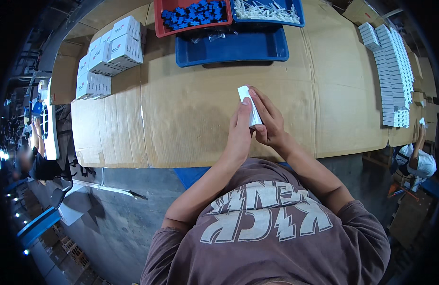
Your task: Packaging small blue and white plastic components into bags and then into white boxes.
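Note:
Between my hands, above the middle of the cardboard-covered table (191,123), is a small, narrow white box (244,93). My left hand (239,124) grips it from the left, with the thumb laid along its upper face. Around its right side and lower end wrap the fingers of my right hand (271,121). The box is tilted, its far end pointing away from me. My palms and fingers hide part of its sides, so I cannot tell whether its flaps are closed.
Beyond my hands sits a blue tray (231,59). Behind it are a red bin (169,32) of blue pieces and a blue bin (271,21) of white pieces. White boxes (120,50) are stacked left; rows of small boxes (392,76) stand right. Other people work at both sides.

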Demonstrator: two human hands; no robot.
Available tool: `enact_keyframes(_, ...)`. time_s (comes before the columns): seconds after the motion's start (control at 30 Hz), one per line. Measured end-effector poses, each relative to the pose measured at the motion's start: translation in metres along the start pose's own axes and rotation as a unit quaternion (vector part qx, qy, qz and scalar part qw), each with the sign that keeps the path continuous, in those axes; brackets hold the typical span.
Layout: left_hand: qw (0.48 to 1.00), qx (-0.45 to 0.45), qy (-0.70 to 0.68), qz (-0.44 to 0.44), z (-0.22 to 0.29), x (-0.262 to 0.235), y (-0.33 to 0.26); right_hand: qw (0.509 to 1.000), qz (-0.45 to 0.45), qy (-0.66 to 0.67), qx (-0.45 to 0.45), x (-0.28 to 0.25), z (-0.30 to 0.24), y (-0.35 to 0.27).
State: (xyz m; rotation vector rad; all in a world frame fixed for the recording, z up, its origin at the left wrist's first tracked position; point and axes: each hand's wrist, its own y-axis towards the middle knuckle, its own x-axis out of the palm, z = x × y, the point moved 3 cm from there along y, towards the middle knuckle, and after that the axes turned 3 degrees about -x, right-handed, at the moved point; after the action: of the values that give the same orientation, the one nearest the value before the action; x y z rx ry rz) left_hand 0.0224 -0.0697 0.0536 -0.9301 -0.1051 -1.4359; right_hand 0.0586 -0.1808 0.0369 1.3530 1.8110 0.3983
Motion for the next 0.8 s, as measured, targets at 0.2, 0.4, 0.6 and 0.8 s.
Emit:
enact_keyframes(0.2,1.0,-0.004,0.001,0.017,-0.0011,-0.0057,0.0004,1.0,-0.004,-0.005,-0.013,0.0036,-0.0017,0.002)
enact_keyframes(0.4,0.999,0.003,-0.017,0.036,-0.0018,-0.0066,0.0006,1.0,-0.015,0.002,-0.011,0.0067,-0.0001,0.0021)
enact_keyframes(0.6,0.999,0.007,-0.009,0.042,-0.0065,-0.0113,0.0014,1.0,-0.011,0.025,-0.003,0.0091,0.0002,-0.0005)
enact_keyframes(0.8,0.998,0.017,-0.032,0.042,0.0001,-0.0097,-0.0026,0.997,-0.027,0.073,0.026,0.0064,0.0001,0.0004)
